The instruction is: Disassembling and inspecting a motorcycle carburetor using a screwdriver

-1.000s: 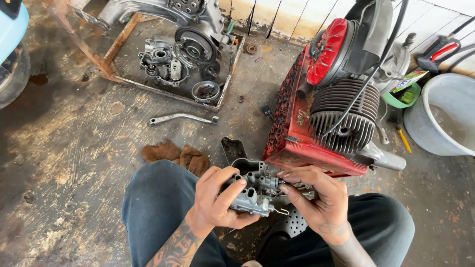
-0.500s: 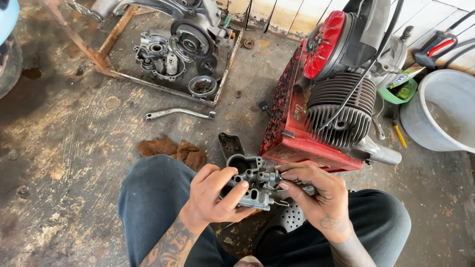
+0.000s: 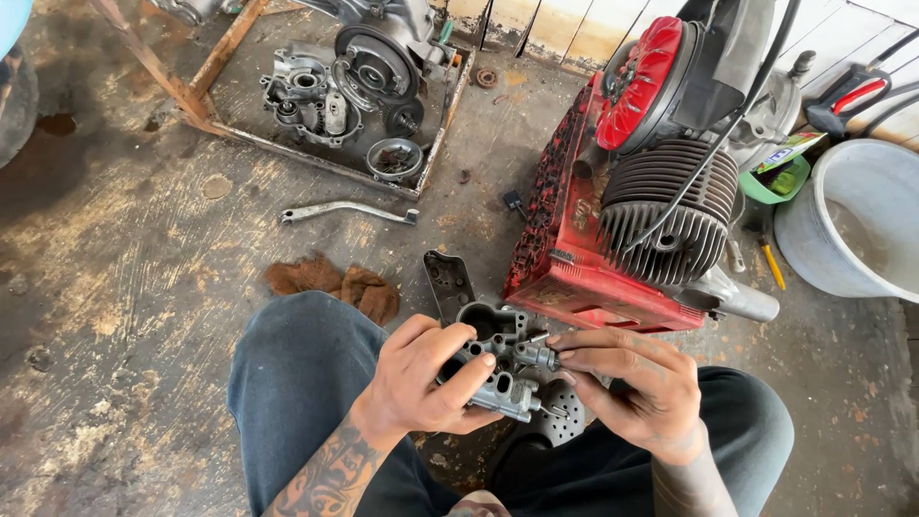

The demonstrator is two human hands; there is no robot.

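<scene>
Since the earlier picture, both hands have stayed on the small grey metal part over the lap with almost no shift; only the view has dropped a little, so the floor things sit slightly higher in the picture.

Left hand (image 3: 421, 383) wraps around the metal part (image 3: 505, 375), its fingers curled closed around the body, the forefinger lying across the front and the thumb pressed on the near side. Right hand (image 3: 637, 393) comes in from the other side; its fingers are nearly closed, with thumb and forefinger tips pinched on a small fitting that sticks out of the part's right end. The part hangs between the knees, above the dark trousers (image 3: 306, 383), with a round perforated disc (image 3: 565, 416) just below it.

Just past the hands, a dark flat cover plate (image 3: 448, 282) leans upright on the floor, and a brown rag (image 3: 335, 282) lies beside the left knee. To the right stands a red engine (image 3: 613, 239) with grey cooling fins and a red fan wheel on top. Farther out, a bent metal lever (image 3: 345, 209) lies on the stained concrete floor (image 3: 124, 287). Beyond it, a shallow metal tray (image 3: 442, 124) holds grey engine casings. At the far right edge stand a white bucket (image 3: 862, 230) and a small green tub (image 3: 780, 182).
</scene>
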